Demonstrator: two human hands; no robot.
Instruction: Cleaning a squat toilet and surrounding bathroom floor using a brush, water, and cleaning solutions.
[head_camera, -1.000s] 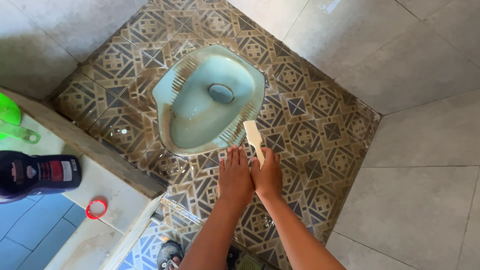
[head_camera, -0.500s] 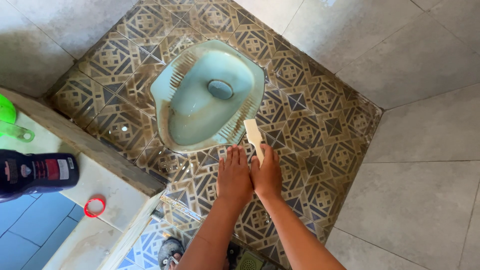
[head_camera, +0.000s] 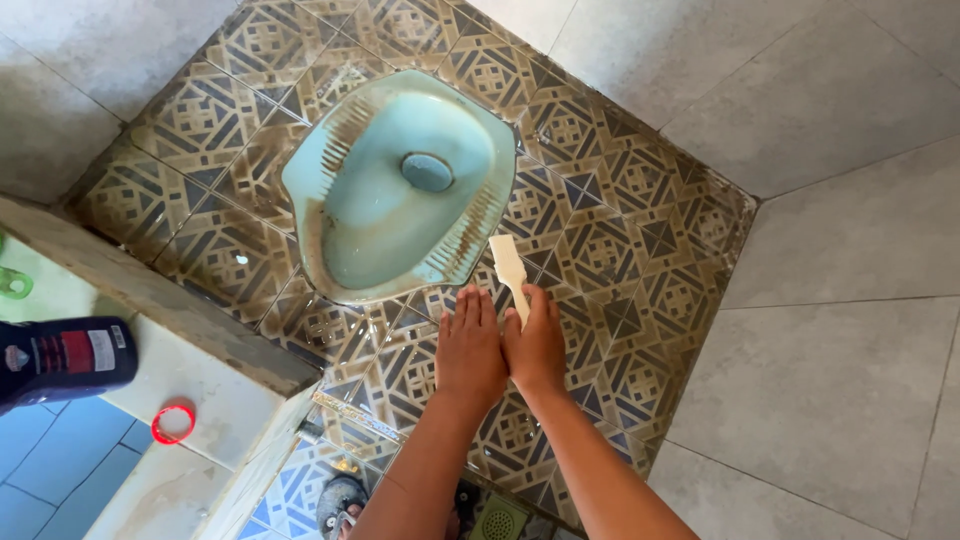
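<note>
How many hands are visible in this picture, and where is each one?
2. The left hand is flat, palm down, over the patterned floor. The right hand is beside it, holding a cream scraper near the squat toilet.

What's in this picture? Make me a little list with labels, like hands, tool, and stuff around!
Place: tiled floor with brown patterned tiles, grey tiles beyond
Left hand: flat, fingers together, empty, beside the right hand
Right hand: grip closed on the brush
Tool: cream brush, head pointing toward the pan's edge
Middle: pale blue squat toilet pan, brown stains on its ridged footrests
Left side: dark bottle lying on a ledge, red ring near it
Bottom: floor drain
</note>
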